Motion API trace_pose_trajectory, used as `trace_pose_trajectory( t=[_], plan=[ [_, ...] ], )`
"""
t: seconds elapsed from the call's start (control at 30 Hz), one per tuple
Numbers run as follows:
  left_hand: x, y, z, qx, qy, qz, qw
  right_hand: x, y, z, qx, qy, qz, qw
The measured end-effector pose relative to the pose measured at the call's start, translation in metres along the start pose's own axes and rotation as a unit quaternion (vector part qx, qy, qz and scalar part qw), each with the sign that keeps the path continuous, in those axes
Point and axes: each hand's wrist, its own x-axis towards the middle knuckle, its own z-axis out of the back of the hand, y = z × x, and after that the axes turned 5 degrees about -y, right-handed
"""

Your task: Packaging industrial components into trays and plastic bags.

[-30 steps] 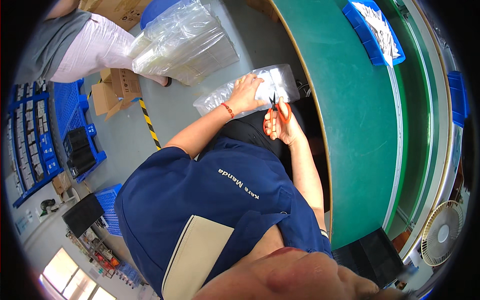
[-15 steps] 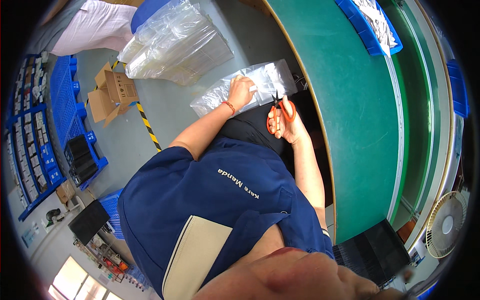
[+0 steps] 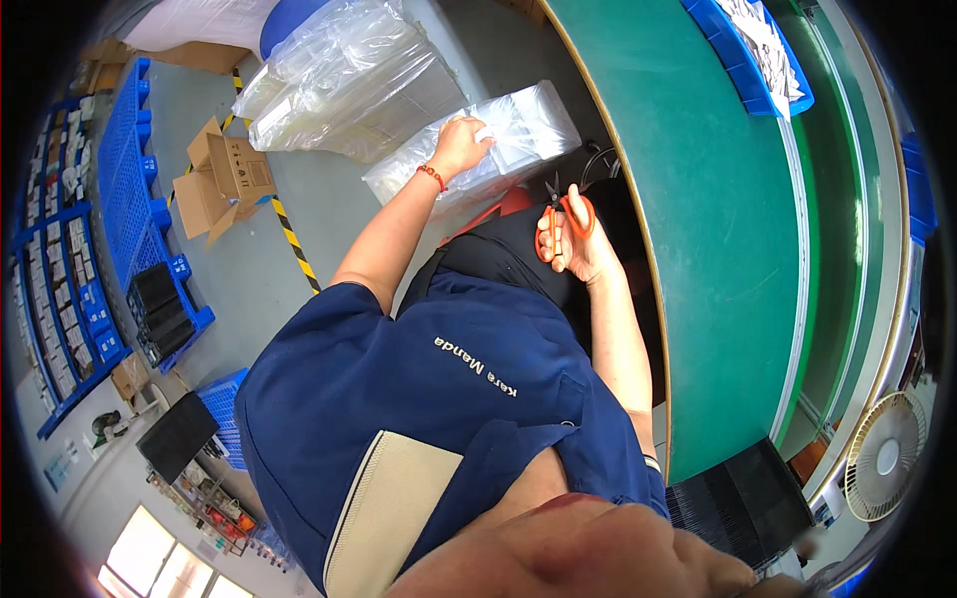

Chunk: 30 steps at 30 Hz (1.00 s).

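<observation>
My left hand [image 3: 460, 146], with a red bracelet at its wrist, is closed on the top of a clear plastic-wrapped bundle [image 3: 538, 125]. A small white piece shows at its fingertips. The bundle's contents are blurred by the shiny film. In my right hand [image 3: 583, 249] is a pair of scissors [image 3: 551, 234] with orange handles. Their dark blades point away from me, slightly parted, and are apart from the bundle. The right hand is over my dark trousers, beside the green table's edge.
A curved green table [image 3: 718, 229] runs along the right, with a blue bin [image 3: 733, 55] of white pieces on it. Larger plastic-wrapped bundles [image 3: 349, 90] stand ahead-left. An open cardboard box [image 3: 229, 179], a blue pallet [image 3: 133, 189] and striped floor tape [image 3: 291, 239] lie to the left.
My left hand has moved up and away with the bundle, which is lifted and tilted off my lap, showing something red beneath. The scissors have barely moved.
</observation>
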Motion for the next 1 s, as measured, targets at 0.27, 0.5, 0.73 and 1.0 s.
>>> trace_pose_trajectory(
  t=[0.27,0.5,0.73,1.0],
  plan=[
    [0.008,-0.002,0.003,0.043,0.018,0.015,0.999,0.004,-0.004,0.007,0.03,0.02,0.008,0.999],
    [-0.008,0.027,0.015,-0.003,-0.035,0.072,0.997,0.006,-0.004,0.01,0.083,0.043,0.027,0.995],
    [-0.101,0.112,0.108,-0.157,0.038,0.17,0.972,0.035,0.015,-0.002,-0.009,-0.071,0.115,0.991],
    [-0.157,0.137,0.198,0.385,0.268,0.443,0.764,0.065,0.009,-0.019,-0.078,-0.065,0.126,0.987]
  ],
)
